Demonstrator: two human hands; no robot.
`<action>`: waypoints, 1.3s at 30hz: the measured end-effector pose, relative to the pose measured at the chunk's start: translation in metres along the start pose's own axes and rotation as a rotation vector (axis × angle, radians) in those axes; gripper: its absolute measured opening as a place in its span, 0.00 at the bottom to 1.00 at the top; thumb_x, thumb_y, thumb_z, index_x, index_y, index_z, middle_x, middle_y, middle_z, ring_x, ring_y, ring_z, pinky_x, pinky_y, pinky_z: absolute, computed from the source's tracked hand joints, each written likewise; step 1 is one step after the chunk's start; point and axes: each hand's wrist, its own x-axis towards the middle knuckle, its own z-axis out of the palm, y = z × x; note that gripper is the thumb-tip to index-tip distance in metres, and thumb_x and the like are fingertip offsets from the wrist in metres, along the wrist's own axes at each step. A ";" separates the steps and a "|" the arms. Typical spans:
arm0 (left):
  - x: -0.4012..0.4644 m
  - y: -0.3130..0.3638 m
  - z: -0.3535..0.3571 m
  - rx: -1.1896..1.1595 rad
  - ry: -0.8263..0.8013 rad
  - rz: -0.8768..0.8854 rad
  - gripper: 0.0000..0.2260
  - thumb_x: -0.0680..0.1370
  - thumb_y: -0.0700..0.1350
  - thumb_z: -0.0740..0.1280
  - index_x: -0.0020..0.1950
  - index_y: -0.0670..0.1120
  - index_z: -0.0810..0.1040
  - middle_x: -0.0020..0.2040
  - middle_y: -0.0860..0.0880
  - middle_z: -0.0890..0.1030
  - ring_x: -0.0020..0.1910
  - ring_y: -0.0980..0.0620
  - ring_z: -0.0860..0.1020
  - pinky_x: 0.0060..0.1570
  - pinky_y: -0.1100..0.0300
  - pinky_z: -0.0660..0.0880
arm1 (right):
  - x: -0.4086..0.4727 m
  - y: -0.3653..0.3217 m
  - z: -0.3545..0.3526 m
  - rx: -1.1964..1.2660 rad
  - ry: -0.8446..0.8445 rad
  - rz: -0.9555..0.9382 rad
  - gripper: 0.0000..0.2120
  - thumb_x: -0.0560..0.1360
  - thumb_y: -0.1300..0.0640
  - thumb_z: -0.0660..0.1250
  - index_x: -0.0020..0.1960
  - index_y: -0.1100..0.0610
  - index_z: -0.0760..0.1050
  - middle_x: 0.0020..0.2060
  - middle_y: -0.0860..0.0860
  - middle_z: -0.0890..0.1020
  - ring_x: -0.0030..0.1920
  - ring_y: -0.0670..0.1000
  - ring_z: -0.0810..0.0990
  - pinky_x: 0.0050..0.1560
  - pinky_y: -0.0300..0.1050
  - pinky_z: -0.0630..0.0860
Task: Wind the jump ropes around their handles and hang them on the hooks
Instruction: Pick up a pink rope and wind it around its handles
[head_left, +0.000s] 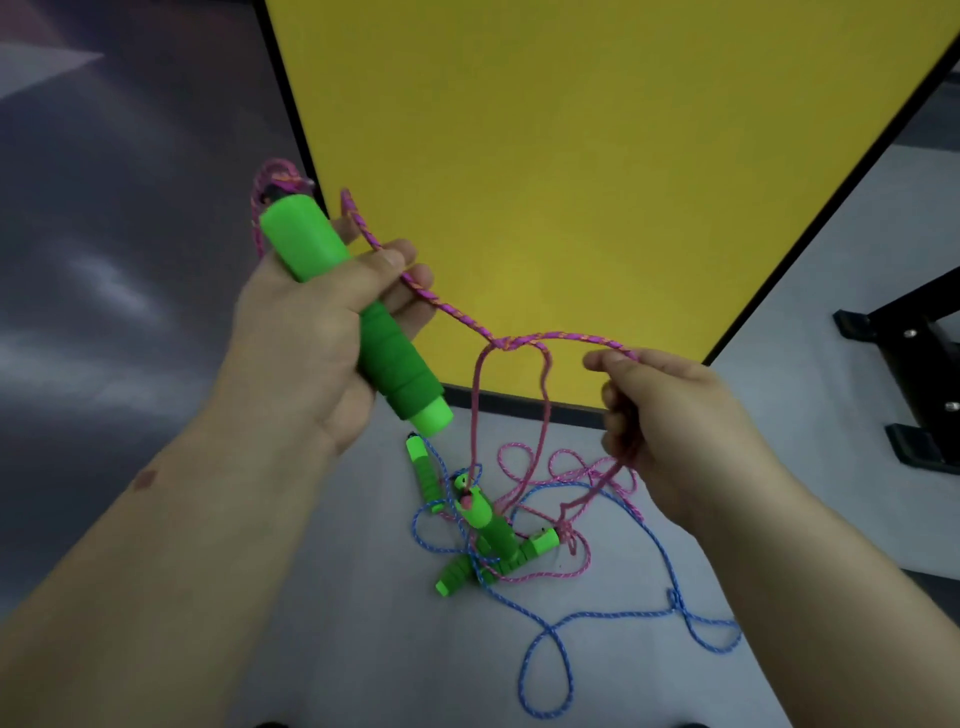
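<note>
Left hand: the left hand (317, 332) is wrapped round a green foam handle (358, 322), thumb across its ribbed grip.
Right hand: the right hand (670, 415) pinches the pink braided rope (457, 317) between thumb and forefinger, other fingers curled.
Key relation: the handle's long axis runs from upper left to lower centre of the frame; the rope leaves its upper end, crosses the left fingers and stretches right to the pinch, with a knot (506, 343) between the hands. Winding likely means the right hand circling that axis.
Hanging part: two pink strands drop from the knot to the pile.
Pile: lower centre, on the grey floor (337, 623), more green handles (483, 525) tangled with a blue speckled rope (613, 616).
Backdrop: a yellow panel (597, 156), upper centre.
Hooks: not in view.
</note>
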 end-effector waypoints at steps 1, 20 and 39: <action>0.001 0.004 -0.002 0.005 -0.003 -0.001 0.14 0.80 0.32 0.68 0.63 0.45 0.75 0.41 0.47 0.87 0.39 0.50 0.87 0.39 0.56 0.83 | 0.004 0.002 -0.002 -0.027 0.048 0.025 0.09 0.82 0.58 0.65 0.56 0.60 0.82 0.32 0.51 0.77 0.31 0.50 0.73 0.36 0.46 0.74; 0.001 -0.005 -0.003 0.208 0.065 -0.088 0.11 0.79 0.32 0.69 0.61 0.37 0.76 0.52 0.38 0.85 0.43 0.47 0.88 0.42 0.52 0.85 | -0.016 0.004 0.012 -0.603 -0.244 -0.323 0.13 0.82 0.45 0.63 0.50 0.48 0.84 0.39 0.47 0.86 0.34 0.48 0.78 0.36 0.43 0.74; -0.033 -0.032 0.021 0.294 -0.256 -0.181 0.10 0.77 0.30 0.71 0.56 0.39 0.77 0.41 0.40 0.82 0.38 0.45 0.84 0.40 0.51 0.85 | -0.017 -0.010 0.012 -0.193 -0.331 -0.229 0.16 0.79 0.44 0.67 0.45 0.55 0.84 0.30 0.49 0.81 0.31 0.45 0.73 0.36 0.42 0.71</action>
